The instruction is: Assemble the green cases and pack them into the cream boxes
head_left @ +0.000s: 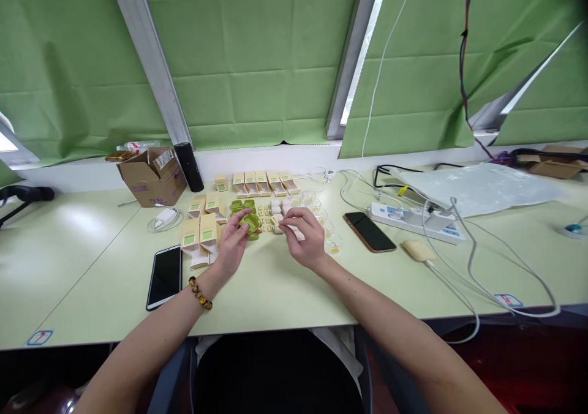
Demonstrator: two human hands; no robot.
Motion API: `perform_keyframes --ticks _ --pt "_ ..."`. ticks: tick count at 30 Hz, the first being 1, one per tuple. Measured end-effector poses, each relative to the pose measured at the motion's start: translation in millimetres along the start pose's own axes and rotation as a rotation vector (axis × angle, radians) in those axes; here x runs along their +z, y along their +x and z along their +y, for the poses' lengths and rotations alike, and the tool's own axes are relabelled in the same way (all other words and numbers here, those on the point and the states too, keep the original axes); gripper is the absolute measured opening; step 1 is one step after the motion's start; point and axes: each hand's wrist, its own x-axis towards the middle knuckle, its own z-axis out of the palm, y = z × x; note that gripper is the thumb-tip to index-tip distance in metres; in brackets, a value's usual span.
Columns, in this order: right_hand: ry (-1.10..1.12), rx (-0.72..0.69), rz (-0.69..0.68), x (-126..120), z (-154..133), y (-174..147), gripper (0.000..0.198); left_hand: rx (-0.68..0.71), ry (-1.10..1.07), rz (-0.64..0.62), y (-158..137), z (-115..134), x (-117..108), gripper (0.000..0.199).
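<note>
Green container (250, 222), yellowish piece (275, 220), in separate hands (233, 241) (307, 239)

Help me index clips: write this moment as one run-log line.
left hand: holds green cup | right hand: pinches yellow piece | left side: boxes, phone | right side: second phone, power strip

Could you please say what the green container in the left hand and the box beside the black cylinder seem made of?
The green container looks like smooth plastic, judging by its even colour, though that is uncertain. The box appears to be matte brown cardboard, given its folded flaps.
</note>
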Motion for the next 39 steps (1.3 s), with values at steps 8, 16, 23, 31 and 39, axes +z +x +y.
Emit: perform_keyframes --ticks 8,16,23,31,39 --pt "0.993 0.867 -0.028 -4.7 9.1 11.8 0.029 -0.112 -0.076 -0.056 -1.5 4.1 4.0 0.041" --pt "0.794 0.736 -0.173 -4.4 7.1 9.7 0.025 -0.202 -0.120 -0.114 -3.7 4.9 9.6 0.037" --pt "0.457 0.457 -0.269 -0.7 -12.6 4.9 0.020 -0.210 -0.095 -0.127 -2.5 -0.1 7.0 0.038" --pt "0.243 0.400 -0.350 -1.1 -14.7 6.8 0.009 -0.223 -0.023 -0.194 -5.1 -1.2 8.1 0.041" --pt "0.094 0.363 -0.341 1.9 -16.4 2.9 0.011 -0.218 0.036 -0.185 -4.7 -1.6 7.9 0.042"
